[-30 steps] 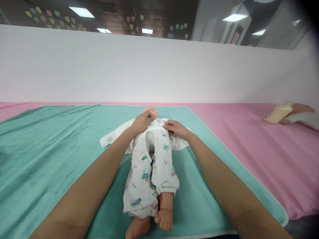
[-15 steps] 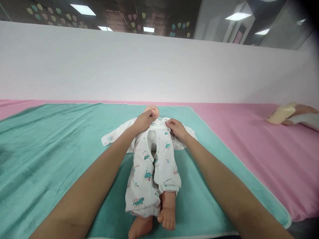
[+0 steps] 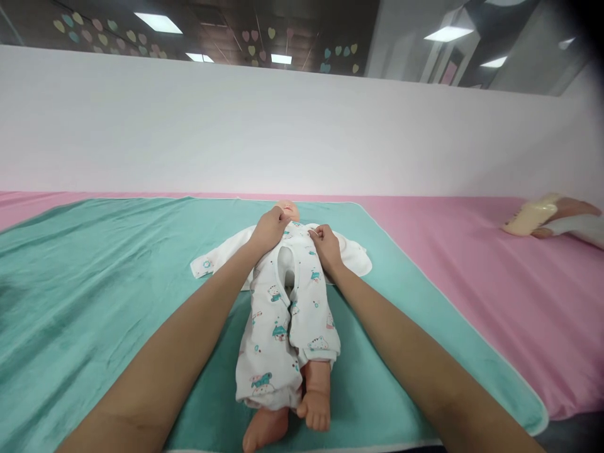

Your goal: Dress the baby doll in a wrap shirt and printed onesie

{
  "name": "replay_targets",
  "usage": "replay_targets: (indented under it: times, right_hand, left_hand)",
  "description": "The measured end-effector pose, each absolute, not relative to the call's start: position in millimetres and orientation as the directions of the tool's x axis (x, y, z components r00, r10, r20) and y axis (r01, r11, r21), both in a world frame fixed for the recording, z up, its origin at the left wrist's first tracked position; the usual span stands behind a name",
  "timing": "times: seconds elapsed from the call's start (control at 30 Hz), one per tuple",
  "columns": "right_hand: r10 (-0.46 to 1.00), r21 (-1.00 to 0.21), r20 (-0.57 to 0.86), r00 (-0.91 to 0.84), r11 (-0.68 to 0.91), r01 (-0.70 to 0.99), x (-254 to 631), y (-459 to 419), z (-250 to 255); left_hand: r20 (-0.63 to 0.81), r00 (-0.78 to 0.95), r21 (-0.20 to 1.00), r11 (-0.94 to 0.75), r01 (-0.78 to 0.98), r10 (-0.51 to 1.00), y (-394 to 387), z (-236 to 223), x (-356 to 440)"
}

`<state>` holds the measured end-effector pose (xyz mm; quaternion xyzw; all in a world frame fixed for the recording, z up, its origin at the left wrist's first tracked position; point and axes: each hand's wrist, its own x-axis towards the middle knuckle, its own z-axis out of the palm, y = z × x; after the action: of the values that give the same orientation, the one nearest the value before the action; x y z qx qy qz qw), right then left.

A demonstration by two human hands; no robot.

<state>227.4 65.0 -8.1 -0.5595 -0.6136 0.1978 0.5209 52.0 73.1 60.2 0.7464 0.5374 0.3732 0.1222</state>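
Observation:
A baby doll [image 3: 289, 211] lies on its back on a teal mat [image 3: 94, 277], feet toward me, dressed in a white printed romper [image 3: 278, 327]. Its bare feet [image 3: 311, 409] stick out of the legs. My left hand [image 3: 268, 228] is closed on the romper's fabric at the doll's chest, just below the chin. My right hand [image 3: 324, 245] pinches the romper's edge on the other side of the chest. The front of the romper gapes open between my hands. The empty sleeves spread out to either side.
The mat lies on a pink sheet [image 3: 495, 270] backed by a white partition wall [image 3: 283, 132]. At the far right another doll's foot [image 3: 569, 207] and a cream object [image 3: 528, 217] rest on the pink sheet. The mat's near edge is right below me.
My right hand has slid in from the doll's side toward the chest centre and closed into a pinch on the fabric. My left hand stays at the chest.

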Motion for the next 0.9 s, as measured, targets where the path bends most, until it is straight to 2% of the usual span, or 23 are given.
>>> replay_targets:
  times: [0.2, 0.33, 0.5, 0.6, 0.73, 0.9]
  right_hand:
    - [0.879, -0.791, 0.460, 0.125, 0.341, 0.508, 227.6, 57.6, -7.0]
    - [0.884, -0.785, 0.464, 0.057, 0.380, 0.489, 235.2, 56.3, -6.2]
    - [0.961, -0.921, 0.217, -0.172, 0.260, 0.289, 256.4, 57.3, 0.6]
    - [0.952, -0.937, 0.173, -0.253, 0.239, 0.257, 263.8, 56.3, 4.3]
    - [0.954, -0.893, 0.229, -0.195, 0.286, 0.348, 259.6, 53.6, 3.7]
    - [0.906, -0.721, 0.424, -0.003, 0.340, 0.604, 247.5, 52.5, -2.6]
  left_hand:
    - [0.378, 0.036, 0.644, -0.291, 0.707, 0.925, 79.8, 54.2, 45.1]
    - [0.380, 0.026, 0.683, -0.300, 0.666, 0.925, 78.3, 51.4, 40.1]
    - [0.382, 0.033, 0.698, -0.312, 0.645, 0.924, 74.4, 51.3, 39.3]
    - [0.384, 0.034, 0.700, -0.314, 0.641, 0.923, 74.4, 51.6, 39.8]
    - [0.378, 0.034, 0.703, -0.311, 0.640, 0.925, 76.4, 50.1, 38.9]
    - [0.394, 0.028, 0.703, -0.321, 0.635, 0.919, 75.9, 48.4, 38.1]
